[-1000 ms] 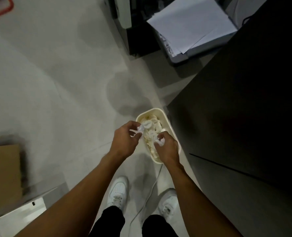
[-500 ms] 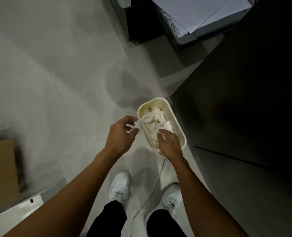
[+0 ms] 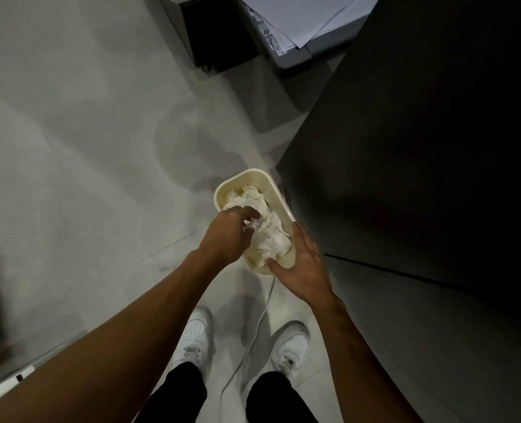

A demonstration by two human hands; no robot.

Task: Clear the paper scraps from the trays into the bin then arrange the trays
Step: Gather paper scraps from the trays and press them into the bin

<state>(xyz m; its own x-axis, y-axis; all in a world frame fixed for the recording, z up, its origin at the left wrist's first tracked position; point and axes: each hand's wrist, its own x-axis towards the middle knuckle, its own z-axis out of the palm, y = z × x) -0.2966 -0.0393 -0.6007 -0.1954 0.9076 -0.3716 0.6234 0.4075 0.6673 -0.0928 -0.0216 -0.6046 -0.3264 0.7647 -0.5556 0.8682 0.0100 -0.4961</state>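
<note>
Head view, looking down at a person standing over a cream bin [image 3: 243, 176] on the pale floor [image 3: 85, 148]. The bin stands just beside a dark furniture panel [image 3: 420, 148] and is heaped with crumpled paper [image 3: 269, 239] up to its rim. Left hand [image 3: 228, 238]: held over the near half of the bin, fingers curled downward, grip closed on a small paper scrap [image 3: 254, 225] at the fingertips; this area is motion-blurred. Right hand [image 3: 303, 265]: at the near end of the bin, palm facing the camera, fingers straight, grip open and holding nothing; the thumb overlaps the bin's near rim. Below: two white shoes [image 3: 196, 334], with a thin white cable [image 3: 253, 331] running along the floor between them. Top edge: loose white sheets [image 3: 298, 13] lying on a grey machine [image 3: 292, 58]
</note>
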